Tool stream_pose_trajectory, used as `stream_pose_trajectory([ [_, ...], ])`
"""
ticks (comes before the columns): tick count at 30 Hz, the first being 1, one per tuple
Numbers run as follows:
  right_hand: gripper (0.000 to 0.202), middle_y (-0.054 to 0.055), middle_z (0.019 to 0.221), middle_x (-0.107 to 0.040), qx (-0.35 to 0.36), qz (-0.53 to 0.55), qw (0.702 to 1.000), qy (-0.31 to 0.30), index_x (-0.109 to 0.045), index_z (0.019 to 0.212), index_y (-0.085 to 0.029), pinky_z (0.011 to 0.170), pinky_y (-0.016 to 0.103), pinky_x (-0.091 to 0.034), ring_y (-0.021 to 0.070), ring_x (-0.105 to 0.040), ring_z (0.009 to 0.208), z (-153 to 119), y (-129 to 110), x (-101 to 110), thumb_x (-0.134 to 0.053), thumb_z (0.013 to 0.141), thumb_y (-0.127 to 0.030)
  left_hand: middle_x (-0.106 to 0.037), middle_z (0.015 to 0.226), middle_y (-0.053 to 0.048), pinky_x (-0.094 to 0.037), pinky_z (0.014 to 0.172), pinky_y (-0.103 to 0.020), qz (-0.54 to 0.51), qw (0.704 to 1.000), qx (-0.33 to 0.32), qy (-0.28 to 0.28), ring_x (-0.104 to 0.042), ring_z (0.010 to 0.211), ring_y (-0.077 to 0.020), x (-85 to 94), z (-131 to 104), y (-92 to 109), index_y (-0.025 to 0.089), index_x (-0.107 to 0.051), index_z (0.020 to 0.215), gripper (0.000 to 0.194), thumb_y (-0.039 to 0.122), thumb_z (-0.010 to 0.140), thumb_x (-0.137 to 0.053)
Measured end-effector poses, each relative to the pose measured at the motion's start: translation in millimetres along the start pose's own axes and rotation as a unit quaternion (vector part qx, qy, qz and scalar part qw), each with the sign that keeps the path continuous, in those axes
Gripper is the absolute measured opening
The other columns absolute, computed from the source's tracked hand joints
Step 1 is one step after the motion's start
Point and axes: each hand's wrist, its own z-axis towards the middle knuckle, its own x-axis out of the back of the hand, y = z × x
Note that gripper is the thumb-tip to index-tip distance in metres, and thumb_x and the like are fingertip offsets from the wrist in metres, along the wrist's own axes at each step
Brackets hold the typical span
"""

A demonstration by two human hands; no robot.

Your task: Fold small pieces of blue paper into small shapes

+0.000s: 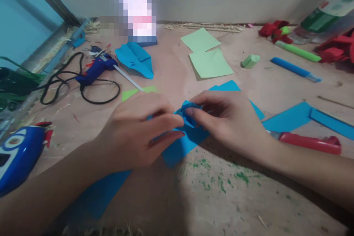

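Note:
A small folded blue paper piece point(188, 115) is between my two hands near the middle of the view. My right hand point(226, 114) pinches it between thumb and fingers. My left hand point(143, 129) is at its left side, with the fingers curled and the tips drawn together against the paper. Under both hands lies flat blue paper point(177, 149), partly hidden by them. Another blue sheet point(107, 191) sticks out below my left forearm. Behind my left hand a light green strip point(128, 94) shows.
At the left are a blue glue gun point(96, 68) with its black cord and a blue-and-white tool point(22, 155). Two green sheets point(211, 64) lie at the back. A red-handled tool point(309, 143), blue strips point(290, 117), a blue tube point(295, 68) and a bottle point(323, 16) are right.

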Motion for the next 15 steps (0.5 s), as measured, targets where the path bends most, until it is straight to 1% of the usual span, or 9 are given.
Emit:
stream_pose_trajectory([
  [1, 0.013, -0.002, 0.081, -0.079, 0.005, -0.003, 1.0, 0.005, -0.078, 0.084, -0.02, 0.063, 0.028, -0.05, 0.0153, -0.07, 0.071, -1, -1, 0, -0.071, 0.093, -0.013, -0.069, 0.084, -0.004, -0.042, 0.07, -0.036, 0.056, 0.998, -0.03, -0.015, -0.062, 0.077, -0.0212, -0.2, 0, 2, 0.02, -0.074, 0.099, 0.007, 0.026, 0.098, -0.071],
  [2, 0.013, -0.002, 0.082, -0.079, 0.01, -0.007, 1.0, 0.008, -0.079, 0.085, -0.02, 0.065, 0.027, -0.05, 0.0153, -0.071, 0.073, -2, -1, -1, -0.07, 0.093, -0.013, -0.068, 0.079, -0.004, -0.04, 0.069, -0.037, 0.096, 0.994, -0.043, -0.032, -0.061, 0.074, -0.0219, -0.9, 0, 4, 0.019, -0.075, 0.097, 0.009, 0.025, 0.099, -0.068],
  [4, 0.014, -0.002, 0.081, -0.079, 0.019, -0.016, 1.0, 0.008, -0.079, 0.086, -0.02, 0.065, 0.027, -0.051, 0.015, -0.072, 0.073, -3, -1, -2, -0.069, 0.092, -0.01, -0.065, 0.072, -0.004, -0.038, 0.069, -0.039, 0.138, 0.988, -0.049, -0.054, -0.057, 0.069, -0.0224, -3.2, 0, 7, 0.019, -0.075, 0.089, 0.018, 0.021, 0.101, -0.062],
  [6, 0.015, -0.003, 0.08, -0.079, 0.025, -0.033, 0.999, 0.006, -0.079, 0.088, -0.019, 0.065, 0.026, -0.051, 0.0144, -0.072, 0.071, -5, 0, -4, -0.069, 0.09, -0.008, -0.062, 0.069, -0.003, -0.039, 0.069, -0.04, 0.15, 0.984, -0.064, -0.067, -0.055, 0.066, -0.022, -5.9, -1, 8, 0.018, -0.073, 0.083, 0.024, 0.015, 0.101, -0.059],
  [9, 0.016, -0.002, 0.08, -0.079, 0.024, -0.063, 0.998, -0.004, -0.08, 0.09, -0.018, 0.063, 0.026, -0.049, 0.0144, -0.071, 0.07, -5, 2, -5, -0.068, 0.089, -0.007, -0.062, 0.071, -0.002, -0.041, 0.072, -0.04, 0.168, 0.977, -0.087, -0.098, -0.059, 0.068, -0.0224, -8.8, -3, 7, 0.016, -0.073, 0.087, 0.024, 0.007, 0.1, -0.054],
  [12, 0.017, -0.001, 0.081, -0.079, 0.018, -0.09, 0.995, -0.022, -0.08, 0.089, -0.018, 0.064, 0.028, -0.048, 0.0151, -0.071, 0.071, -3, 4, -5, -0.066, 0.09, -0.008, -0.065, 0.075, -0.003, -0.043, 0.073, -0.04, 0.194, 0.967, -0.102, -0.131, -0.062, 0.07, -0.0237, -10.4, -5, 8, 0.016, -0.072, 0.089, 0.025, 0.006, 0.099, -0.052],
  [15, 0.017, 0.0, 0.081, -0.079, 0.021, -0.113, 0.993, -0.028, -0.081, 0.09, -0.018, 0.064, 0.029, -0.047, 0.0156, -0.07, 0.071, -1, 5, -4, -0.067, 0.089, -0.009, -0.067, 0.076, -0.002, -0.042, 0.071, -0.039, 0.204, 0.967, -0.081, -0.129, -0.062, 0.069, -0.0225, -11.8, -6, 10, 0.017, -0.072, 0.092, 0.022, 0.008, 0.1, -0.054],
])
